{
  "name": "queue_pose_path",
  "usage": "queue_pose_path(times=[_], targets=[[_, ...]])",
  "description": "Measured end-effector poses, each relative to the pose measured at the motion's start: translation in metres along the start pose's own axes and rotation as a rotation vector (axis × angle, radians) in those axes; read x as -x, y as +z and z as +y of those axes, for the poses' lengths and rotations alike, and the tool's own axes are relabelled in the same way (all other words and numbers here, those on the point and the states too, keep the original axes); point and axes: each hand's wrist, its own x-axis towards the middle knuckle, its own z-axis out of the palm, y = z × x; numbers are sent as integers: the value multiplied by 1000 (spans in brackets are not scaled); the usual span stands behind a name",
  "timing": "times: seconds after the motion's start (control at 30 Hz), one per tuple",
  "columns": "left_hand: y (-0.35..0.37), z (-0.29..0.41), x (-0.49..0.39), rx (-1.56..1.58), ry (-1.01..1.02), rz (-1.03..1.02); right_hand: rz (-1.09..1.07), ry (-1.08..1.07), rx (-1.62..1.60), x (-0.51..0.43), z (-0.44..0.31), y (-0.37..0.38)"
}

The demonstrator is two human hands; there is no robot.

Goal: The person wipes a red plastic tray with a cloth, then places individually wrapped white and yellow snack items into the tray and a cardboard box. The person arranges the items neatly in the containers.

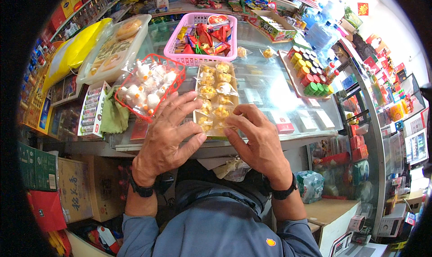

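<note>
A shallow open carton (233, 71) stands on the glass counter before me, holding two columns of yellow snack pieces (207, 91) in clear wrappers. My left hand (172, 135) is at the carton's left side, fingers apart, with nothing visible in it. Its fingertips reach the carton's left edge near the wrapped pieces. At the near right corner, the thumb and index finger of my right hand (258, 137) are at a clear wrapper (221, 124); whether they pinch it is unclear. Beyond my left fingers stands a red plastic basket (184, 75) of white, orange-tipped figures (136, 93) in clear wrapping.
A pink basket (199, 58) of packaged sweets stands behind the carton. Two wrapped yellow pieces (268, 52) lie loose beyond it. At right is a tray of small colour-capped jars (307, 71); at left, a green cloth (114, 115) and a box of small rolls (91, 110).
</note>
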Motion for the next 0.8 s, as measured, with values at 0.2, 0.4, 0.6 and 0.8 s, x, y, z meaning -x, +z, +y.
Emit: queue_pose_path(times=[0.2,0.4,0.6,0.8], targets=[[3,1,3,-57,-47,24,-8,4,15,0,-4,-1],[6,-3,6,-47,-39,77,12,-30,74,-1,-3,-1],[5,-2,11,118,-89,152,72,-38,125,1,-9,-2],[2,1,17,73,-87,118,148,-82,122,7,-9,5]])
